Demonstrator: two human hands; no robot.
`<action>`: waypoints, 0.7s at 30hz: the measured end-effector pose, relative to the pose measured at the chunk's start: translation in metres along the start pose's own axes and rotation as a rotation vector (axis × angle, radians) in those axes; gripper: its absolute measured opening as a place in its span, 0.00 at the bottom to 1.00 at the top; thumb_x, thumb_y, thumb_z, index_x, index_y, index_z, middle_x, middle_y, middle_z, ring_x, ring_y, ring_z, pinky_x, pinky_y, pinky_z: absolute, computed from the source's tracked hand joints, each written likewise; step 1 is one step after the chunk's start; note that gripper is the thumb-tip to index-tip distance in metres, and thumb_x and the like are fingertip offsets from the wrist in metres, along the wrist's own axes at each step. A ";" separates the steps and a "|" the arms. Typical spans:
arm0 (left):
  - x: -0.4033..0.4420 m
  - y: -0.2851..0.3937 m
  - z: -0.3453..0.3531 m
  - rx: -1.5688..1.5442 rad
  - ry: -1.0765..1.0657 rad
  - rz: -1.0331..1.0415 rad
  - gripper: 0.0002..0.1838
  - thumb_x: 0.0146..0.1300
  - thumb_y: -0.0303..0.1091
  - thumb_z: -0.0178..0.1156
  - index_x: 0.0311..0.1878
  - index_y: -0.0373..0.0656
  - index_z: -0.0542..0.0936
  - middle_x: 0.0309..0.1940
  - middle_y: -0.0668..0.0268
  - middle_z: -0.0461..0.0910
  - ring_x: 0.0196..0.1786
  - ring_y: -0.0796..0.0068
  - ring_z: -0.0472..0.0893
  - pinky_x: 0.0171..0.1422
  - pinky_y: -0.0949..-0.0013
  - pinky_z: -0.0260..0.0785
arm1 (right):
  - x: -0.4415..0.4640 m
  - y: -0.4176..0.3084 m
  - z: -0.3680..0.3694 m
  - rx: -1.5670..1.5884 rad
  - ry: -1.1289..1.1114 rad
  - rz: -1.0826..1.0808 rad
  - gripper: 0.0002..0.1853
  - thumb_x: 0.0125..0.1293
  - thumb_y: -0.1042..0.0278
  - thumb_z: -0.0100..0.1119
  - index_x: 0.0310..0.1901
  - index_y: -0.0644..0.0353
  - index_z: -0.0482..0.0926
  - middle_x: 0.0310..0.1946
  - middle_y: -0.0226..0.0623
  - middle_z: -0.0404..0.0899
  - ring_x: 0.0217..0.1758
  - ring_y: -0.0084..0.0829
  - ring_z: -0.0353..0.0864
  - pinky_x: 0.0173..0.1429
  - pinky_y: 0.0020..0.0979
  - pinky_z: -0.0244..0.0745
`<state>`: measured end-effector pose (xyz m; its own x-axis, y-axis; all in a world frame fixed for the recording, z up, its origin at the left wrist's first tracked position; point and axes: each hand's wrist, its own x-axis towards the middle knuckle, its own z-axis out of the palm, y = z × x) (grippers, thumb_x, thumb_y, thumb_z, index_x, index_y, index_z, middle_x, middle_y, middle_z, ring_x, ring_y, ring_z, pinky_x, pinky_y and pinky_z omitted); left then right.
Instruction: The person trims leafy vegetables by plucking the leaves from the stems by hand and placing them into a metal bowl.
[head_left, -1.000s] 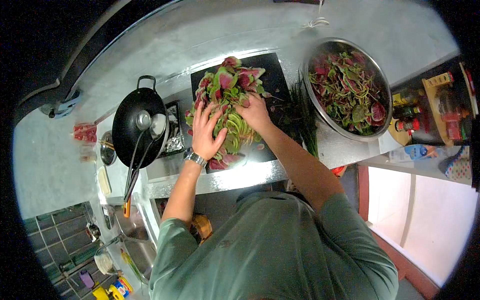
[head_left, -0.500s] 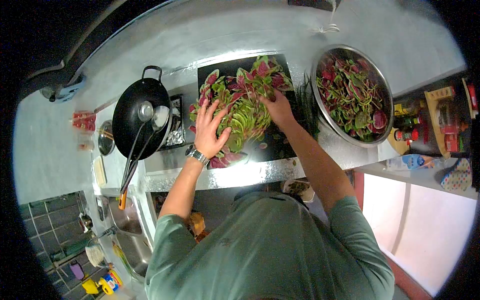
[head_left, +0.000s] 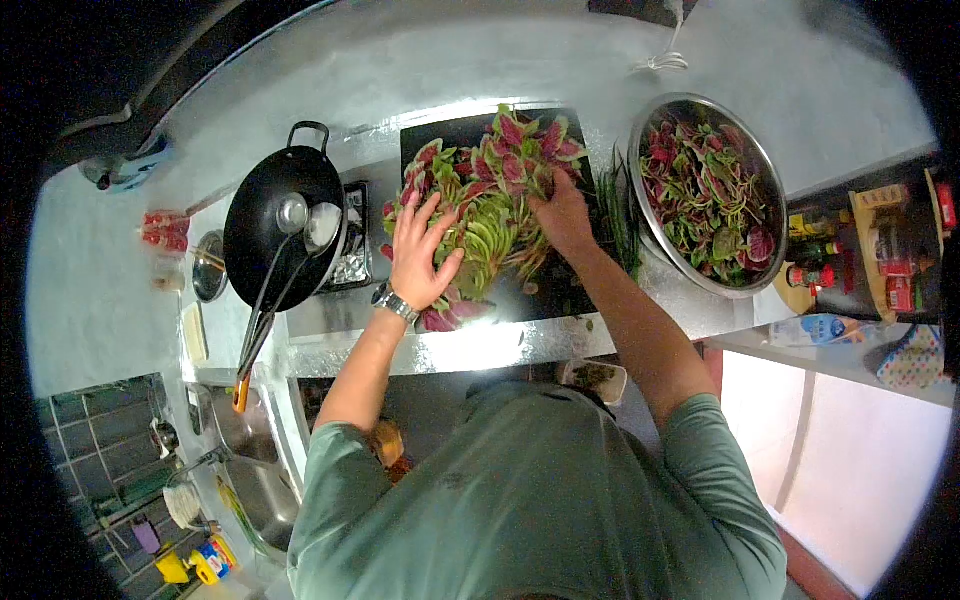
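A pile of red-and-green leafy vegetables [head_left: 485, 225] lies on a black board [head_left: 425, 138]. My left hand [head_left: 420, 258], a metal watch on its wrist, rests on the left side of the pile with fingers spread. At the pile's right side, my right hand [head_left: 563, 215] has its fingers closed round a bunch of the leafy stems; the fingertips are partly hidden by leaves. Long thin green stalks [head_left: 616, 215] lie just right of the board. Farther right stands a large metal bowl [head_left: 648, 215] holding more of the same leaves.
On the left, a black wok [head_left: 255, 210] holds two ladles [head_left: 262, 325] with long handles. A sink [head_left: 262, 490] lies at the lower left. Bottles and jars stand on a shelf [head_left: 875, 265] at the right. A container [head_left: 595, 380] sits below the counter edge.
My right hand has moved right and pulled a bunch of leaves toward the board's right side, so the pile is spread wider. My left hand has stayed on the pile.
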<state>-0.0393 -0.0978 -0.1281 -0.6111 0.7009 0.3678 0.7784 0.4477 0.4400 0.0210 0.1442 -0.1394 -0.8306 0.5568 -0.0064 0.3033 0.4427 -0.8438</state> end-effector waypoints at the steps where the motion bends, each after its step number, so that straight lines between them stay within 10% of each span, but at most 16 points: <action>1: 0.000 0.000 0.000 -0.007 0.009 0.008 0.25 0.57 0.42 0.61 0.59 0.48 0.74 0.69 0.58 0.60 0.74 0.47 0.51 0.74 0.43 0.44 | 0.000 -0.001 -0.006 -0.005 -0.004 -0.001 0.27 0.53 0.62 0.66 0.54 0.62 0.70 0.47 0.54 0.79 0.53 0.54 0.77 0.56 0.45 0.72; 14: 0.005 0.005 0.002 0.040 -0.005 -0.009 0.26 0.57 0.42 0.62 0.60 0.50 0.74 0.69 0.59 0.61 0.74 0.48 0.51 0.75 0.44 0.44 | -0.035 0.049 0.002 -0.124 0.415 -0.149 0.35 0.58 0.63 0.66 0.64 0.62 0.61 0.53 0.49 0.76 0.56 0.43 0.77 0.60 0.38 0.71; 21: 0.008 0.007 0.003 0.060 -0.016 0.009 0.26 0.57 0.42 0.61 0.61 0.50 0.74 0.69 0.58 0.61 0.74 0.49 0.52 0.75 0.44 0.45 | -0.049 0.019 -0.017 -0.298 -0.117 0.367 0.29 0.52 0.51 0.69 0.51 0.61 0.74 0.49 0.47 0.79 0.53 0.45 0.78 0.55 0.41 0.72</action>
<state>-0.0382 -0.0873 -0.1248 -0.6022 0.7136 0.3579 0.7911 0.4735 0.3871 0.0753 0.1375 -0.1464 -0.6852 0.6389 -0.3496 0.6926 0.4232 -0.5841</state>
